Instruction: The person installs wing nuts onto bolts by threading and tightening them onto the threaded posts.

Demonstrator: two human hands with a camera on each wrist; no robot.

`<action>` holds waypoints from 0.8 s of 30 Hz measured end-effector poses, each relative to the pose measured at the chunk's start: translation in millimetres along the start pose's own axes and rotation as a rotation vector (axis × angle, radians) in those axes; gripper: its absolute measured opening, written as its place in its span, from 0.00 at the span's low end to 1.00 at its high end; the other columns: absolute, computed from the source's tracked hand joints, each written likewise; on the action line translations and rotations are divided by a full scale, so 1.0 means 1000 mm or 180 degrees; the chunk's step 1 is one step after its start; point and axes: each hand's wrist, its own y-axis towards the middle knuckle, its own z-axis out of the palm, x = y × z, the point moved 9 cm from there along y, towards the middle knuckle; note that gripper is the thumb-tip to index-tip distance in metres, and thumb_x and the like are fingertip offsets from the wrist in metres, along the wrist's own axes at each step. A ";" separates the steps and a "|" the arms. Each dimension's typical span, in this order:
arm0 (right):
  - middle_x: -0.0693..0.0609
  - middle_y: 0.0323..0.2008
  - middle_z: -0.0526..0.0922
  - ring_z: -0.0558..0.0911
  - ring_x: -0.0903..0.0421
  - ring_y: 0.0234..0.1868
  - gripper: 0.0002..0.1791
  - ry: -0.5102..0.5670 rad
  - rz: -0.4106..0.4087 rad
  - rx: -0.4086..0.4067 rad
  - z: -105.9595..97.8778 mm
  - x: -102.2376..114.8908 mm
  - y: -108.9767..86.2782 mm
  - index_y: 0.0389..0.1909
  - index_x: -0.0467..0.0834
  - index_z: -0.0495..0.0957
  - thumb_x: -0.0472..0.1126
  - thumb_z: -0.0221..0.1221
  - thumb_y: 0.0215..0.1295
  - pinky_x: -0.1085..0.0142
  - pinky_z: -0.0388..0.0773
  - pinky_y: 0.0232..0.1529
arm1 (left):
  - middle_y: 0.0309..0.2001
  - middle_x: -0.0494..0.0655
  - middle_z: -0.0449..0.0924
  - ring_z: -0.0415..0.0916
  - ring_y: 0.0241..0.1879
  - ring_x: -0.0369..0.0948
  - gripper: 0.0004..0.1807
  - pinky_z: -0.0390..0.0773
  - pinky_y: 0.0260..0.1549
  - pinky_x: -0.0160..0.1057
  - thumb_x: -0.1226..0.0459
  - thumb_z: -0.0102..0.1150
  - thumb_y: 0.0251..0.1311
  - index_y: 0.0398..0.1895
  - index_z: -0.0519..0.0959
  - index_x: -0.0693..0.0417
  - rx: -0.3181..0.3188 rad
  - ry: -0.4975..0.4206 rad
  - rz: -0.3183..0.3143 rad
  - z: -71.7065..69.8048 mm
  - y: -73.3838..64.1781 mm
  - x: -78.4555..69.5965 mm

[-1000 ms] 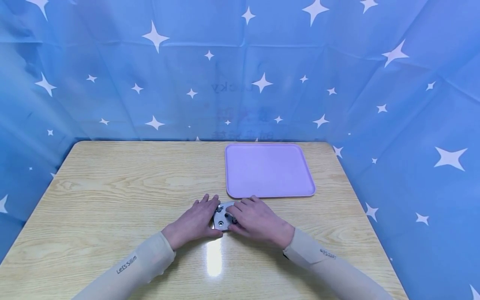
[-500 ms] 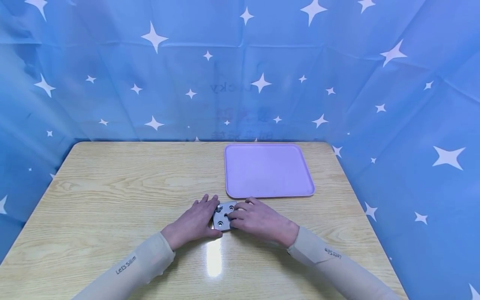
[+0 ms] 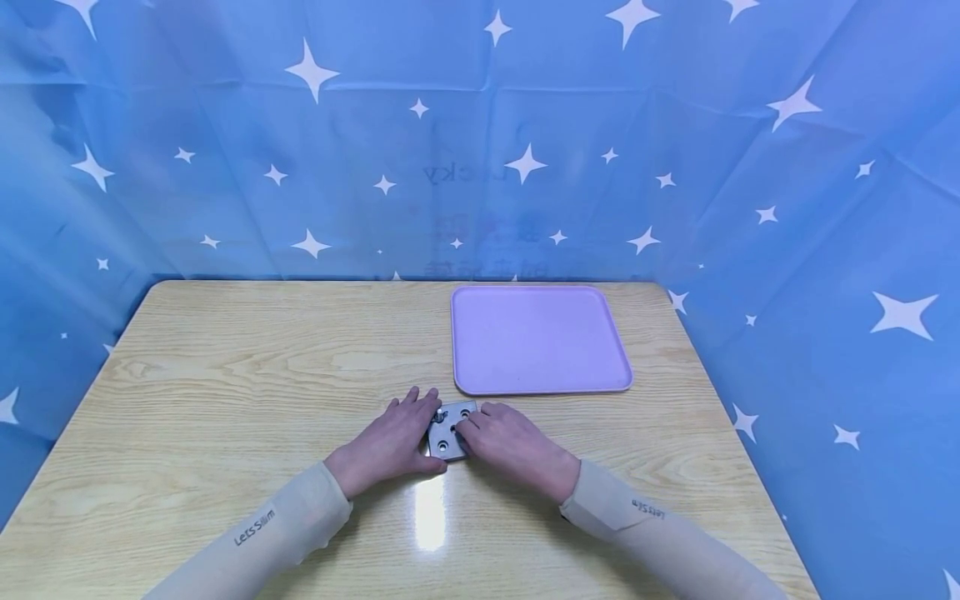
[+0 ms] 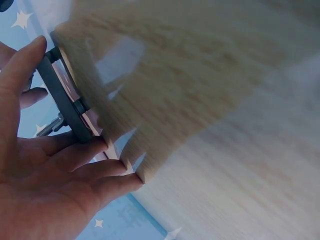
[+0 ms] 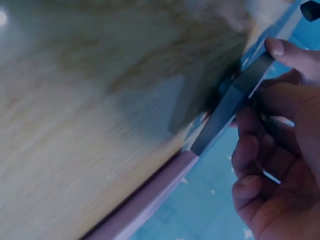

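Note:
A flat grey metal plate (image 3: 442, 440) with holes lies on the table, raised on short dark feet in the left wrist view. My left hand (image 3: 393, 440) grips it by opposite edges, between thumb and fingers. A threaded bolt (image 4: 49, 128) sticks up from the plate near the left fingers. My right hand (image 3: 513, 442) is at the plate's right side with its fingers curled. In the right wrist view its thumb touches the plate's edge, and the fingers close round a small dark fastener, mostly hidden.
A purple tray (image 3: 540, 387) lies on the wooden table (image 3: 247, 375), just beyond the plate. A blue curtain (image 3: 375, 217) with white stars hangs behind the table and at its sides.
My right hand's fingers have lifted, spread a little and curled in again over the plate's right side. The left hand and the plate have stayed in place.

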 end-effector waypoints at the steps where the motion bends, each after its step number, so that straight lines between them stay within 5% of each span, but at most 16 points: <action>1: 0.54 0.33 0.85 0.78 0.59 0.31 0.06 0.0075 0.0055 0.0004 0.001 -0.001 0.000 0.41 0.45 0.81 0.41 0.67 0.67 0.68 0.77 0.32 | 0.74 0.68 0.63 0.57 0.74 0.67 0.56 0.62 0.70 0.66 0.48 0.79 0.51 0.74 0.63 0.72 -0.0019 0.0004 0.0022 -0.001 0.000 -0.001; 7: 0.55 0.44 0.86 0.82 0.55 0.43 0.22 0.0421 0.0227 0.0201 0.001 -0.010 -0.004 0.55 0.48 0.81 0.58 0.62 0.71 0.61 0.76 0.43 | 0.73 0.69 0.64 0.58 0.73 0.68 0.55 0.64 0.68 0.67 0.48 0.80 0.51 0.73 0.64 0.73 -0.0068 0.0029 0.0094 -0.002 -0.001 -0.002; 14: 0.62 0.66 0.77 0.75 0.53 0.65 0.17 0.0423 -0.0348 0.0505 -0.004 -0.007 -0.012 0.60 0.56 0.81 0.42 0.62 0.73 0.55 0.74 0.60 | 0.74 0.68 0.63 0.57 0.74 0.68 0.55 0.63 0.69 0.67 0.47 0.79 0.51 0.74 0.64 0.72 -0.0025 -0.0014 0.0057 -0.001 0.000 0.000; 24: 0.63 0.62 0.81 0.77 0.56 0.62 0.14 0.0128 -0.0474 0.0425 -0.003 -0.007 -0.015 0.56 0.57 0.83 0.42 0.63 0.71 0.59 0.74 0.56 | 0.74 0.68 0.63 0.57 0.74 0.67 0.56 0.63 0.69 0.67 0.47 0.79 0.51 0.74 0.63 0.72 -0.0025 -0.0016 0.0042 -0.001 0.001 0.000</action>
